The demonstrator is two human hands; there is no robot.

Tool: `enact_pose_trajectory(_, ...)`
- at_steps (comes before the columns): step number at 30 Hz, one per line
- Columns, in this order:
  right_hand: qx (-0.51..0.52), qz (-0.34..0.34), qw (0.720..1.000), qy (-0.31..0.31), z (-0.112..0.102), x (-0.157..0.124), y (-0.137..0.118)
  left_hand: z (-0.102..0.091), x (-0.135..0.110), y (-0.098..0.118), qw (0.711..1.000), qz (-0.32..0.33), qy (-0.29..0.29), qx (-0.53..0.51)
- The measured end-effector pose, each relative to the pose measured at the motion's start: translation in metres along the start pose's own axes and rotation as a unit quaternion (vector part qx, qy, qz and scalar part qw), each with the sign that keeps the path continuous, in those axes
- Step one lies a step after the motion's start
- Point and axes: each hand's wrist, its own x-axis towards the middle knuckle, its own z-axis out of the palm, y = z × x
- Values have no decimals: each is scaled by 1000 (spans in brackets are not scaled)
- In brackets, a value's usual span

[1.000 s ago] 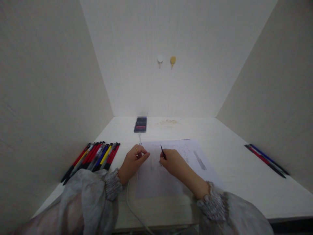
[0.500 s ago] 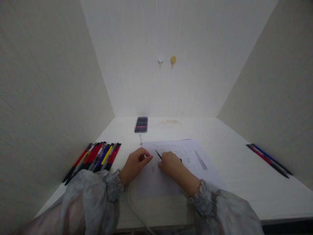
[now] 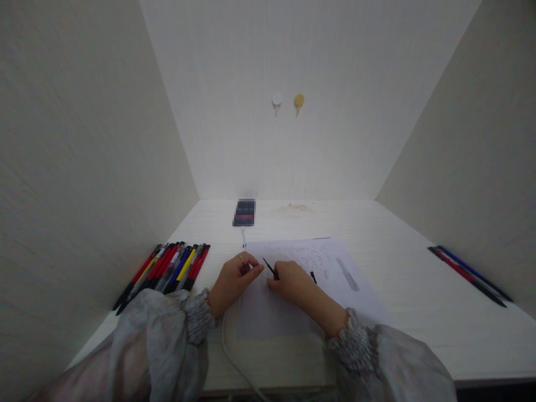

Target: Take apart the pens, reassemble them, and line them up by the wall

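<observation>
My right hand (image 3: 287, 279) is closed around a dark pen (image 3: 270, 268) over the sheet of paper (image 3: 272, 324). The pen's thin black tip points up and left, and its black other end shows past the far side of the hand; the middle is hidden by the fingers. My left hand (image 3: 237, 280), with a ring on one finger, rests at the paper's left edge. Its thumb and forefinger come together near the pen tip, apart from it. Whether anything is between them is too small to tell. Faint writing and a grey strip (image 3: 347, 273) mark the paper.
A row of several pens (image 3: 167, 268) in red, yellow, blue and black lies at left. Two or three more pens (image 3: 469, 276) lie by the right wall. A phone (image 3: 244, 213) with a white cable (image 3: 228, 352) is behind the paper. Hooks (image 3: 298, 101) hang on the back wall.
The pen in my right hand has swung slightly left, and more of its rear end shows. My left hand stays about the same. The whole view has shifted a little.
</observation>
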Motion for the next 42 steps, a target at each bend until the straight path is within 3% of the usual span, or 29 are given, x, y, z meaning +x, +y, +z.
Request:
enact_pose_trajectory(12,14,45,999,4,-9,0,0,1,0,2,1000,-16,-11,-22)
enact_pose_trajectory(15,156,22,988,2,-16,0,3,1,-1,6,993,-50,-44,-98)
enact_pose_trajectory(19,450,-1,892,-41,-23,-5,1,2,-2,12,967,-74,-99,-225)
enact_pose_trajectory(22,550,-2,831,-82,-21,-8,-1,1,-2,15,961,-63,-91,-254)
enact_pose_trajectory(32,670,-49,731,-118,-15,-13,-2,-2,-1,12,953,-68,-49,-291)
enact_pose_trajectory(35,653,-77,747,-93,-19,-17,2,-4,3,14,933,-79,-21,-350)
enact_pose_trajectory(39,522,-79,845,-89,-19,-22,8,-7,6,17,906,-98,16,-411)
enact_pose_trajectory(42,439,-87,891,-72,-19,-25,11,-7,7,16,903,-103,37,-415)
